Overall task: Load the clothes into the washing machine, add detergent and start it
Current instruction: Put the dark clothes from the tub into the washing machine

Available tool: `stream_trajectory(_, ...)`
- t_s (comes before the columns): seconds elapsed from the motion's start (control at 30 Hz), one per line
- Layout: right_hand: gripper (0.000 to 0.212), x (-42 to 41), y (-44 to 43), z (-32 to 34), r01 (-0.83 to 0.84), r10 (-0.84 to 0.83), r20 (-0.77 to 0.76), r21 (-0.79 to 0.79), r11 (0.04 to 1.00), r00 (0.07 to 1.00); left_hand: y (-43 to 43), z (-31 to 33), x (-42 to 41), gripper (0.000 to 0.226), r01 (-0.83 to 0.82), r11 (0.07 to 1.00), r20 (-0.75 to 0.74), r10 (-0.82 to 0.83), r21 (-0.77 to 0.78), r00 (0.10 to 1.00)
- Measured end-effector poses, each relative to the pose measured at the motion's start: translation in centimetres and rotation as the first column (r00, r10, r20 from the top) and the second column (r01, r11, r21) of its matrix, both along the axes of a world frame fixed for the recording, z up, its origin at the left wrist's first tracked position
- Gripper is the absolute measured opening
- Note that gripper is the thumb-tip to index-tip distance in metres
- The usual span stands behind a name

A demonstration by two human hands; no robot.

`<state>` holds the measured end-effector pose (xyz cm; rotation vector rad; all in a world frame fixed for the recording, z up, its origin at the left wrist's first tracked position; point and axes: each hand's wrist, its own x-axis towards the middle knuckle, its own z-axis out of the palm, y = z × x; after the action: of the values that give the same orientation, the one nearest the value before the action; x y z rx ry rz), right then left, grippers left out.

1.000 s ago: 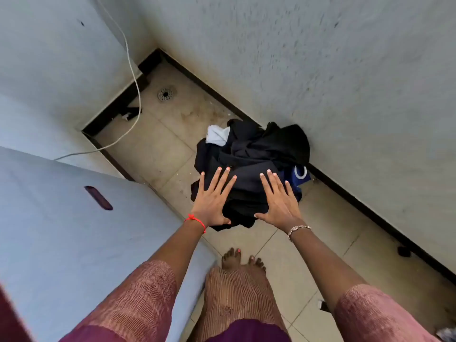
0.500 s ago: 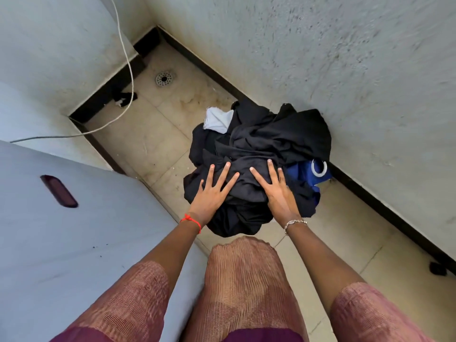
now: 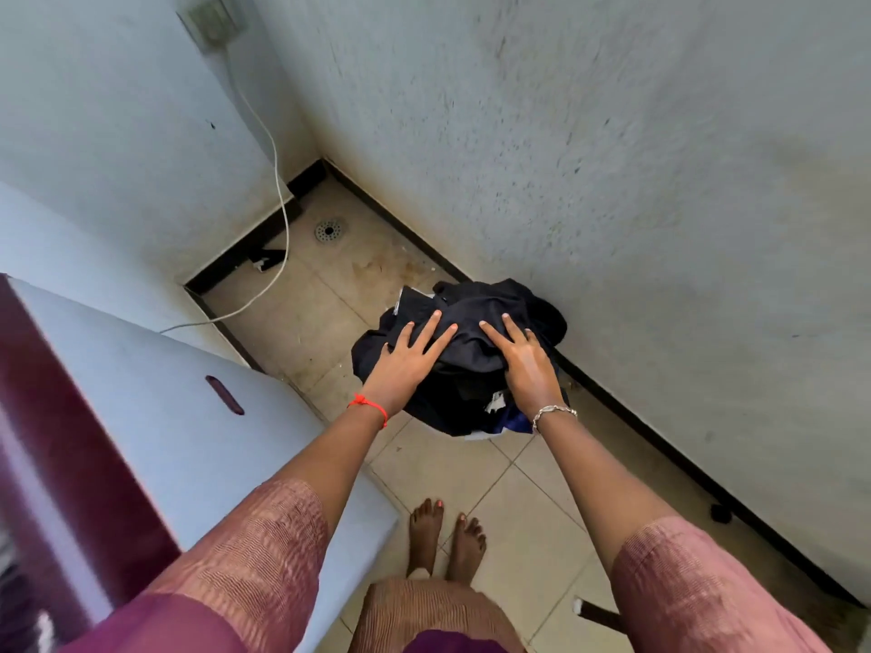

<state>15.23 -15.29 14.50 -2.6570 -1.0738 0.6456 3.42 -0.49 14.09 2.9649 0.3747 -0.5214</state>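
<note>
A bundle of dark clothes (image 3: 490, 301), with bits of white and blue cloth at its lower edge, is near the right wall above the tiled floor. My left hand (image 3: 405, 362) lies on the bundle's left side with straight, spread fingers. My right hand (image 3: 525, 362) presses on its right side the same way. The two hands squeeze the bundle between them; I cannot tell whether it rests on the floor. The washing machine (image 3: 198, 431) stands at the left, pale blue-grey with a dark red top (image 3: 70, 440).
A rough grey wall (image 3: 660, 205) runs along the right. A white cable (image 3: 279, 214) drops from a wall socket (image 3: 212, 21) behind the machine. A floor drain (image 3: 330, 230) sits in the far corner. My bare feet (image 3: 445, 539) stand on beige tiles.
The view has risen and pulled back, and my feet show again. The clothes are bunched tighter between my hands, and both hands sit further round the bundle's sides.
</note>
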Motion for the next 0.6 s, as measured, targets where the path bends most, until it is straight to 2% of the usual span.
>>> stream_trajectory(0.17, 0.073, 1.3, -0.2, 6.2, 0.046, -0.047, 0.006, 0.122, 0.991, 0.999, 1.0, 6.2, 1.2, 0.095, 0.029, 0.997, 0.092, -0.022, -0.074, 0.996)
stream_trajectory(0.3, 0.075, 1.9, 0.1, 8.7, 0.066, -0.063, -0.02, 0.19, 0.98, 0.998, 2.4, 7.6, 1.4, 0.093, 0.032, 0.983, 0.176, 0.001, -0.183, 0.984)
stream_trajectory(0.4, 0.076, 1.8, 0.1, 9.4, 0.082, -0.076, -0.039, 0.212, 0.974, 0.996, 3.5, 7.7, 1.7, 0.088, 0.031, 0.958, 0.172, 0.019, -0.286, 0.985)
stream_trajectory(0.6, 0.076, 1.8, 0.8, 10.9, 0.12, -0.115, -0.035, 0.246, 0.962, 0.993, 4.2, 9.8, 2.6, 0.084, 0.014, 0.959, 0.251, 0.061, -0.285, 0.966)
